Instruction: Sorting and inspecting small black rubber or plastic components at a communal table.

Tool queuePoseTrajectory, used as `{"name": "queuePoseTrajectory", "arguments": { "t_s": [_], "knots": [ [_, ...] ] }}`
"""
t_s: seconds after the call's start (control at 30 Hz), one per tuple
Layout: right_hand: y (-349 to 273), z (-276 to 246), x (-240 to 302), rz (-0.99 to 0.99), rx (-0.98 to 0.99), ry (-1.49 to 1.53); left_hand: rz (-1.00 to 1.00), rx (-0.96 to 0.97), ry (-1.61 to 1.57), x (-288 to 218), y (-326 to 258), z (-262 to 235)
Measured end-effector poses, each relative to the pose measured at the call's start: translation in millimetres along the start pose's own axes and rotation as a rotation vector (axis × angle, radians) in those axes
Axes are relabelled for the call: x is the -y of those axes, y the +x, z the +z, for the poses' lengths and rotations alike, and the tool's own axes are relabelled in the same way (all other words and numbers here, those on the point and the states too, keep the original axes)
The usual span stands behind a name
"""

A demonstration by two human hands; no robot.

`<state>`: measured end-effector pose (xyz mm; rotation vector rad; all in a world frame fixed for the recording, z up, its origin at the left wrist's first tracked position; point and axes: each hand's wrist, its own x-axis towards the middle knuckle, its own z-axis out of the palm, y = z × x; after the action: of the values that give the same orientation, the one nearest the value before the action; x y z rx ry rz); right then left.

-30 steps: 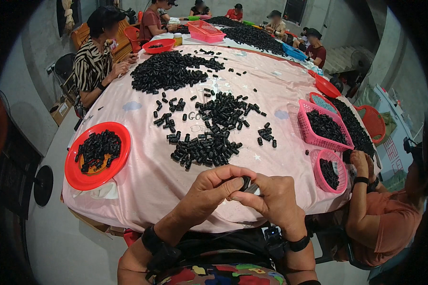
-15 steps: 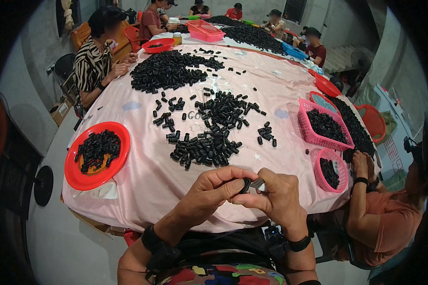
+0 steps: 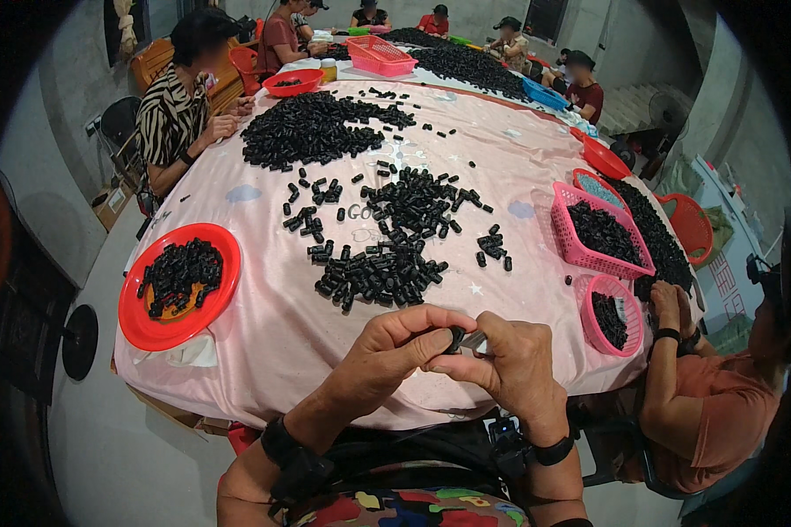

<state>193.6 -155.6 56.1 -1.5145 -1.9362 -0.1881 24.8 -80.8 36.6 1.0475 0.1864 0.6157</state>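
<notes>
black plastic piece (image 3: 454,338) pinched betw. left hand (image 3: 394,351) & right hand (image 3: 517,369) fingertips, just below the loose pile (image 3: 382,274). risk: it's small, cd slip and drop off the table edge (image 3: 325,400) if either pinch eases.

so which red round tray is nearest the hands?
The red round plastic tray at the table's near-left corner, holding black pieces; the other red trays sit far across.

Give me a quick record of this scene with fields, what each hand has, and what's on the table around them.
Left hand: pinches a small black cylindrical piece at its fingertips
Right hand: meets the left at the same piece, with a small silvery part
Table: pink cloth cover
Nearest pile: loose black pieces, just beyond the hands
Left side: round red plastic tray holding black pieces
Right side: two pink plastic baskets with pieces
Others: several people seated around
</notes>
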Motion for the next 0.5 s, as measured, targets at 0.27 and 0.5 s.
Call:
{"name": "queuePoseTrajectory", "arguments": {
  "t_s": [0.27,0.5],
  "knots": [
    [1.7,-3.6,6.5,0.06,0.031,0.057,-0.005,-0.015,0.021,0.3,-0.3,-0.6],
    [-1.4,2.7,0.4,0.031,0.02,0.027,-0.045,-0.028,0.085,-0.1,0.0,-1.8]
  ]
}}
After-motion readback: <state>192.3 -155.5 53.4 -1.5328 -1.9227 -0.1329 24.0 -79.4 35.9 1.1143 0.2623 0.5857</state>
